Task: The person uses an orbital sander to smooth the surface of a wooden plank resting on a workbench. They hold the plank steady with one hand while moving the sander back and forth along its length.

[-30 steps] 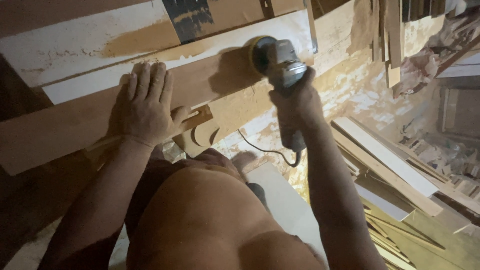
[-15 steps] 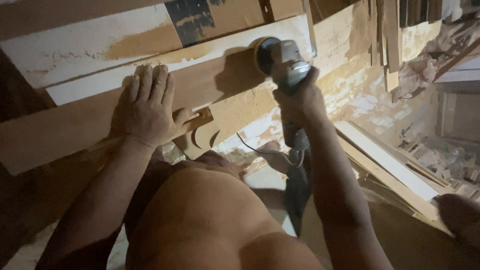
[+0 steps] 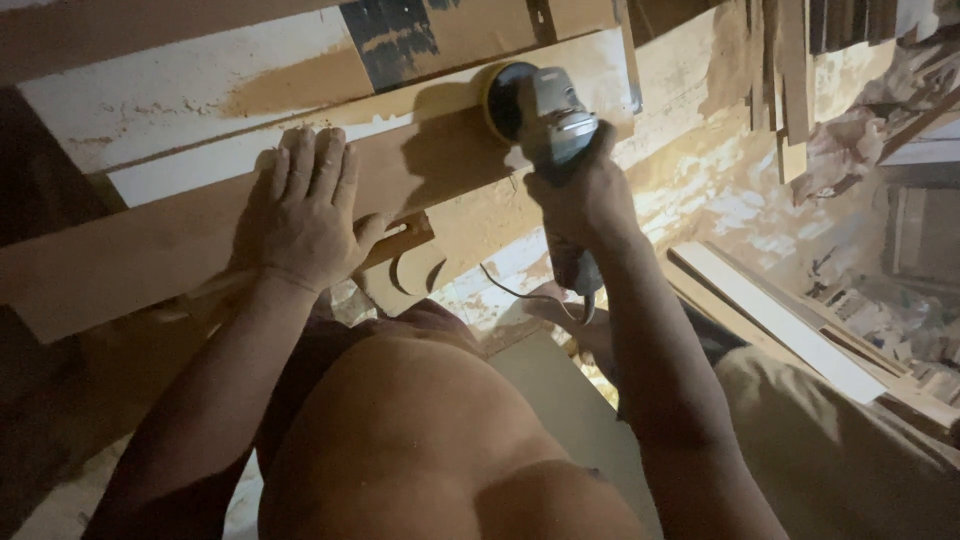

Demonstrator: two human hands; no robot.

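Head view: right hand (image 3: 580,200) grips the sander (image 3: 535,105), which has slid a little leftward along the brown board (image 3: 200,245) since a moment ago. Left hand (image 3: 305,215), fingers spread flat, stays pressing the board down; sanding goes on.

— How is the light here?

— Dim and warm, coming from the upper right. The sawdust-strewn pale floor (image 3: 700,190) glows brightest there, close to glare, while the left edge and lower corners sink into near black.

— Shadows?

— The grey handheld power sander with its round yellow pad (image 3: 535,110) throws a dark, soft-edged shadow leftward onto the long brown wooden board (image 3: 180,250).

— Sharpness?

— Soft and grainy throughout; the stacked wooden strips (image 3: 800,320) at right are smeared, and lines bow slightly toward the edges.
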